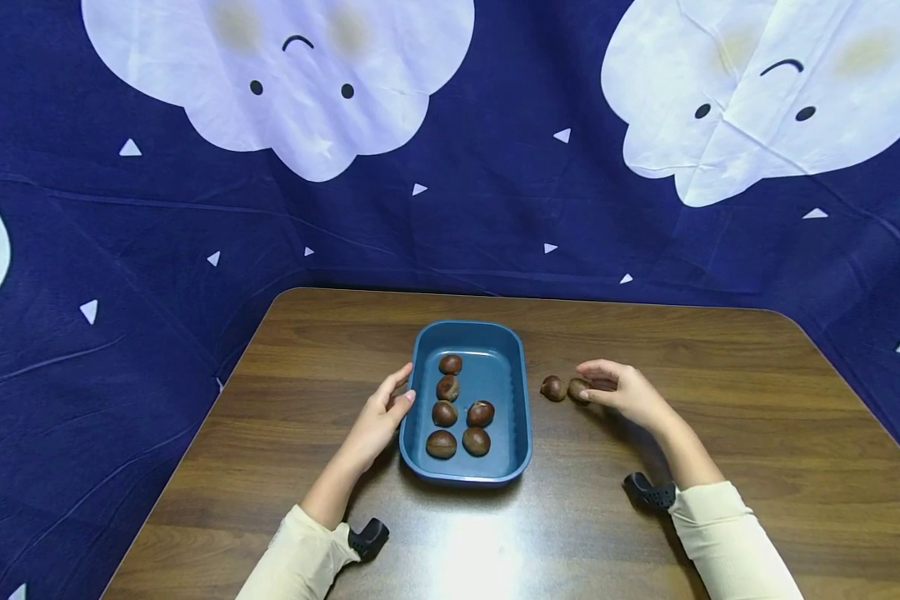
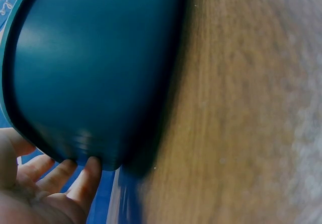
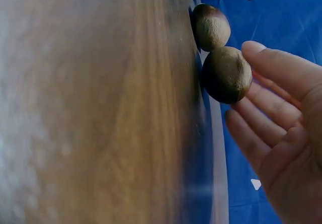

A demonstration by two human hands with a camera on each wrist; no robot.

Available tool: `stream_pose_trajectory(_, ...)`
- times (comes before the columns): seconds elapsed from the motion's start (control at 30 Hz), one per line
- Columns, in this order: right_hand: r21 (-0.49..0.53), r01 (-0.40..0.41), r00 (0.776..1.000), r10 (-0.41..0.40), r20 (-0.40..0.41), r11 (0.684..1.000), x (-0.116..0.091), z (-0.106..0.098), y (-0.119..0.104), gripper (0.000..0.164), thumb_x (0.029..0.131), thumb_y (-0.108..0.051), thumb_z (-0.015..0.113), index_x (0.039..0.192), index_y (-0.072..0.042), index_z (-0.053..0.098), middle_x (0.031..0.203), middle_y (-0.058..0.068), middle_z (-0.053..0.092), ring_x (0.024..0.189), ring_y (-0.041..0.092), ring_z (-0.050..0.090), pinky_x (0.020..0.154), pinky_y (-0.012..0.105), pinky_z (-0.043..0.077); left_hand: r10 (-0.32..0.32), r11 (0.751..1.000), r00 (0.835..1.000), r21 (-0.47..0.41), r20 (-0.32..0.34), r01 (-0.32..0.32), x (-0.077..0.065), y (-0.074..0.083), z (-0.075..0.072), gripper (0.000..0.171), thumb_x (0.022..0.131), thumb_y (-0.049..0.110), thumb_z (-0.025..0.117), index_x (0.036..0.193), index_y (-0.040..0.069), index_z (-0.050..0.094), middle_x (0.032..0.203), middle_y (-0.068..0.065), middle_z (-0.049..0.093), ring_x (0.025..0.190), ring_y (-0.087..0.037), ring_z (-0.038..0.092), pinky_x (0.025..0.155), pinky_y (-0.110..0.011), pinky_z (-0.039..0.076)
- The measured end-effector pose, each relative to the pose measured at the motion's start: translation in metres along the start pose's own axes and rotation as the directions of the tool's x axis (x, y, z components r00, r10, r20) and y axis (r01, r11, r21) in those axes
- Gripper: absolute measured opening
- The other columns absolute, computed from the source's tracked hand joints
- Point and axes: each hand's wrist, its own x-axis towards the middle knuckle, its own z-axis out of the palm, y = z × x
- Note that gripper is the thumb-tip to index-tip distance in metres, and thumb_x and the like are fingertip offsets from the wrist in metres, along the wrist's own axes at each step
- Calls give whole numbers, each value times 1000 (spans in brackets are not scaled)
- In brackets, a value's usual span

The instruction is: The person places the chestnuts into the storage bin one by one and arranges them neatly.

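Note:
A blue rectangular tray [image 1: 471, 479] stands on the table with several brown chestnuts [image 1: 441, 444] inside. My left hand [image 1: 381, 415] rests its fairly straight fingers against the tray's left side; the left wrist view shows fingertips [image 2: 92, 166] at its outer wall. To the right of the tray, two more chestnuts lie close together on the wood. Around the outer chestnut [image 1: 579, 391], my right hand [image 1: 632, 397] has thumb and fingers spread on either side. In the right wrist view this chestnut [image 3: 227, 75] sits beside the thumb; whether the fingertips touch it is unclear. The inner chestnut [image 1: 552, 388] is nearer the tray.
The brown wooden table [image 1: 330, 333] has rounded far corners. Behind it hangs a dark blue cloth [image 1: 495, 217] printed with white clouds and small triangles. A black band device [image 1: 369, 540] is on the left wrist, another [image 1: 648, 492] on the right.

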Motion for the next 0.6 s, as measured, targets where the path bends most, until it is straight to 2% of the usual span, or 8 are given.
stream_pose_trajectory(0.27, -67, -50, 998, 52, 29, 996, 0, 3, 2, 34, 78, -10, 69, 108, 3, 59, 102, 15, 62, 94, 27, 58, 78, 32, 48, 12, 1000, 1000, -5, 6, -12, 0, -1, -1, 46, 95, 4, 41, 138, -3, 27, 139, -25, 27, 119, -42, 37, 94, -49, 34)
stream_pose_trajectory(0.6, -82, -58, 998, 61, 24, 995, 0, 3, 1, 33, 78, -9, 70, 107, 2, 59, 100, 15, 63, 91, 27, 59, 77, 35, 49, -2, 1000, 1000, -5, 3, 2, 0, -1, -1, 46, 95, 4, 41, 138, -2, 28, 140, -24, 28, 119, -41, 37, 93, -49, 35)
